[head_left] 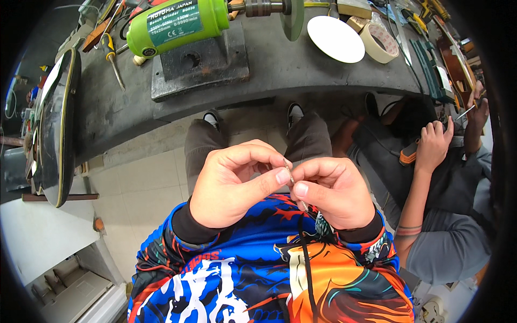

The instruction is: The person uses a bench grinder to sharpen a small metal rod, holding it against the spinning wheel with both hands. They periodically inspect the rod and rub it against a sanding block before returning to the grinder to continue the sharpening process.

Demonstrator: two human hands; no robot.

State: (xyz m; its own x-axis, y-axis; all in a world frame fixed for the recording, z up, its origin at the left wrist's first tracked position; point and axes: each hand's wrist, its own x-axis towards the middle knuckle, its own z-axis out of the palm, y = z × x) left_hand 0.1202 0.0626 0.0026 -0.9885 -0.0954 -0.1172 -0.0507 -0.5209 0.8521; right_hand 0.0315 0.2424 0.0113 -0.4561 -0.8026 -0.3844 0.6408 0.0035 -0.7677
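In front of my chest my two hands meet over a thin, narrow metallic piece [291, 176], slightly beaded or ridged along its length; its exact kind is too small to tell. My left hand [237, 180] pinches its upper part between thumb and fingers. The thumb and fingers of my right hand [336, 191] are closed on it lower down. One end pokes up above the left thumb, and the lower end [305, 206] hangs below the right fingertips. The middle is partly hidden by fingers.
Ahead, a green bench grinder [177, 27] with a wheel [294, 19] stands on the dark bench [280, 70]. A screwdriver [113, 62], white disc [335, 39] and tape roll [379, 43] lie around it. At right a co-worker's hand [433, 142] is near a thin tool.
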